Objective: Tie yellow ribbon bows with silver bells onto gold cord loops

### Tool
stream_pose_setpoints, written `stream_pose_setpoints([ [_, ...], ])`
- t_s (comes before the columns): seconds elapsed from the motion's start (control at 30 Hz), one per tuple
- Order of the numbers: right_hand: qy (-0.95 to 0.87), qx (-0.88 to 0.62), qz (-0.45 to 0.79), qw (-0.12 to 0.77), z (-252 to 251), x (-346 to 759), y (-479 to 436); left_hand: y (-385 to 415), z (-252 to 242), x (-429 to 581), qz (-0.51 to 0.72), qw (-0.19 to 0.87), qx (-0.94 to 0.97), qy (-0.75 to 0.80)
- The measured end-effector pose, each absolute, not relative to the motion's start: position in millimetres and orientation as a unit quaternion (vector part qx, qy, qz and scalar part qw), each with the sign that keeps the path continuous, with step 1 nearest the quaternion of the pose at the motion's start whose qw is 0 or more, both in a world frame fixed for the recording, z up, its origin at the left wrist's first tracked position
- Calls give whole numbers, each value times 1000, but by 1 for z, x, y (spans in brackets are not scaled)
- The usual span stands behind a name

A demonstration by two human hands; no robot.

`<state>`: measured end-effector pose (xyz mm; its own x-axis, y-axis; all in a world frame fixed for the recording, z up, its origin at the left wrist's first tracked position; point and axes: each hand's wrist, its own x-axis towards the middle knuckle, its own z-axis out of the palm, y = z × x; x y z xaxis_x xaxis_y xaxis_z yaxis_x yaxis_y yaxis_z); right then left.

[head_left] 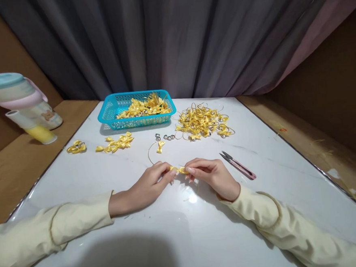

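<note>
Between my two hands is a yellow ribbon bow, pinched at both ends above the white table. My left hand closes its thumb and fingers on the bow's left end. The right end is pinched by my right hand. A thin gold cord curves up from behind my left fingers. Just beyond my hands lie a loose yellow bow and several small silver bells or beads; their exact kind is hard to make out.
A blue basket of yellow bows stands at the back. Right of it is a heap of corded bows. Loose bows and a small corded bundle lie left. Pink thread snips rest right; a tumbler and thread spool stand far left.
</note>
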<state>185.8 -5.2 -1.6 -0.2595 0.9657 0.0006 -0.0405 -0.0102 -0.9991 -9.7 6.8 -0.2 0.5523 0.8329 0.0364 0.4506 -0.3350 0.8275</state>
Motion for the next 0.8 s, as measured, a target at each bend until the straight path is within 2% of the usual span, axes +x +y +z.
stream_pose_setpoints([
  [0.3,-633,-413,480,446,-2,186,-8,6,2,-7,242,515,728,383],
  [0.53,-750,-453,195,440,3,187,-23,8,-1,-3,291,557,660,411],
  [0.7,-769,-463,214,386,2,183,-30,9,-2,-1,307,616,617,382],
  [0.8,-722,-490,271,406,3,182,-28,8,-4,-1,306,641,600,368],
])
